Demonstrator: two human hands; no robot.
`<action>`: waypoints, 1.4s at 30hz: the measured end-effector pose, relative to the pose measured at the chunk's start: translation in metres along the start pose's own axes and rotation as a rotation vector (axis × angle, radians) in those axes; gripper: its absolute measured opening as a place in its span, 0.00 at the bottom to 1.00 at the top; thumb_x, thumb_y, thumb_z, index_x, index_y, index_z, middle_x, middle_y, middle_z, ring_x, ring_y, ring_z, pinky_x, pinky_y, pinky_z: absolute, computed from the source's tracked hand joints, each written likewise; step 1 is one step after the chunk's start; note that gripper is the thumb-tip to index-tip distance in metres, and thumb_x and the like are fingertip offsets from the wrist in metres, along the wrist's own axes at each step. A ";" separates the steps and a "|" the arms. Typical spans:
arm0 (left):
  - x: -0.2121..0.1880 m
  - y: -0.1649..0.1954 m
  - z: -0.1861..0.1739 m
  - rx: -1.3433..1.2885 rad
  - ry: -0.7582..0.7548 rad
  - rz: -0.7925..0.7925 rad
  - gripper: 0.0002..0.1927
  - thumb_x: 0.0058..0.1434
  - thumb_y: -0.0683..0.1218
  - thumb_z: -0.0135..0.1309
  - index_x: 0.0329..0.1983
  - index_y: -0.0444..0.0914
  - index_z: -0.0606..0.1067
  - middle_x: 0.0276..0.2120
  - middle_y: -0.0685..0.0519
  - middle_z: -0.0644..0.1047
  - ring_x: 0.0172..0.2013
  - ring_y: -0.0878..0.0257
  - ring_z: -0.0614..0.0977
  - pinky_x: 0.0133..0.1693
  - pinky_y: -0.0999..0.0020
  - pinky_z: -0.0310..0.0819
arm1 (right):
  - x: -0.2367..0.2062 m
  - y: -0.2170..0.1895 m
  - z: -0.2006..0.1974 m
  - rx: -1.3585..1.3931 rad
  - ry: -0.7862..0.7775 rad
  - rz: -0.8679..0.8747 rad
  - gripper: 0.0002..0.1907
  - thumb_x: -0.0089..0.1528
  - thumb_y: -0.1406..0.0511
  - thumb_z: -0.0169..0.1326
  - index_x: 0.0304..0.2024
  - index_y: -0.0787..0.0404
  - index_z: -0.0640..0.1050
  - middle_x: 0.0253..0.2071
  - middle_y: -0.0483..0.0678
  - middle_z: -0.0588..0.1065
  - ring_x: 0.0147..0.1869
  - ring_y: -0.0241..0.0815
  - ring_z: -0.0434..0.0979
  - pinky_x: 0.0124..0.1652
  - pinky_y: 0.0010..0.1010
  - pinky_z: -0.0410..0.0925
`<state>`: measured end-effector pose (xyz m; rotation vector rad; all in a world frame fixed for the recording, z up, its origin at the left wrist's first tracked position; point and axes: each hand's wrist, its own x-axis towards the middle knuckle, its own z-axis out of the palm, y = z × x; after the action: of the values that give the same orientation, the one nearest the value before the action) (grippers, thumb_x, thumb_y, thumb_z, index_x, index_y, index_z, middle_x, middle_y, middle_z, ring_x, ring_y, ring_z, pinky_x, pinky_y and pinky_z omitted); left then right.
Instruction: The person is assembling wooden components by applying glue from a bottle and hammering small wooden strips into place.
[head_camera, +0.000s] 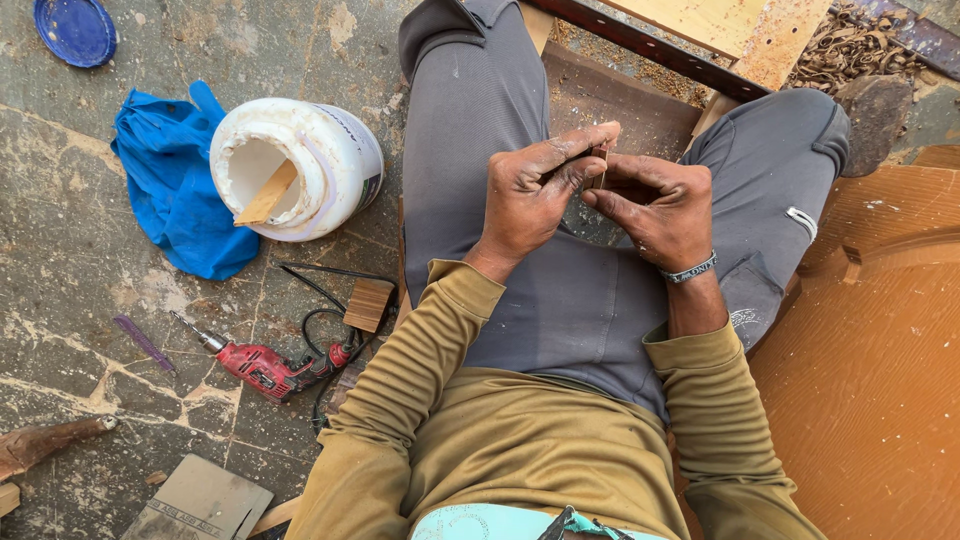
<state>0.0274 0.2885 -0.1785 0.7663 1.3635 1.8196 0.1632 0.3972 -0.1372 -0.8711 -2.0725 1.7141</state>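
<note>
Both hands, left (530, 195) and right (655, 205), pinch a small wood piece (600, 165) over the lap; white tub (300, 165) with dark-edged label stands left.

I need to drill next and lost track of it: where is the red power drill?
In the head view the red power drill lies on the stone floor at the person's left, below the white tub and beside a small wooden block.

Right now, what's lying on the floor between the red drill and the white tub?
In the head view, a black cord and a small wooden block lie between the red drill and the white tub.
</note>
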 end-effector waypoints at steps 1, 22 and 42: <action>0.000 0.000 0.000 -0.001 -0.009 0.007 0.17 0.68 0.39 0.61 0.59 0.36 0.78 0.52 0.48 0.83 0.53 0.63 0.86 0.57 0.69 0.85 | 0.000 0.000 0.000 0.003 0.000 0.006 0.17 0.60 0.74 0.68 0.51 0.68 0.82 0.44 0.52 0.83 0.47 0.37 0.84 0.49 0.27 0.78; 0.002 0.003 0.005 0.184 0.017 0.090 0.23 0.68 0.37 0.59 0.67 0.37 0.72 0.58 0.47 0.80 0.58 0.60 0.84 0.61 0.67 0.83 | 0.001 -0.006 0.008 -0.238 0.074 -0.146 0.14 0.62 0.69 0.69 0.50 0.66 0.84 0.40 0.50 0.83 0.43 0.37 0.85 0.44 0.26 0.77; 0.002 0.006 0.002 0.178 -0.043 0.126 0.14 0.71 0.38 0.57 0.59 0.38 0.78 0.50 0.48 0.84 0.52 0.62 0.87 0.56 0.68 0.86 | 0.002 0.004 -0.011 -0.141 -0.072 -0.111 0.17 0.59 0.68 0.71 0.49 0.67 0.83 0.37 0.50 0.81 0.39 0.34 0.81 0.38 0.24 0.73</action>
<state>0.0266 0.2900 -0.1718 0.9984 1.4933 1.7819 0.1695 0.4071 -0.1391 -0.7277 -2.2670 1.5795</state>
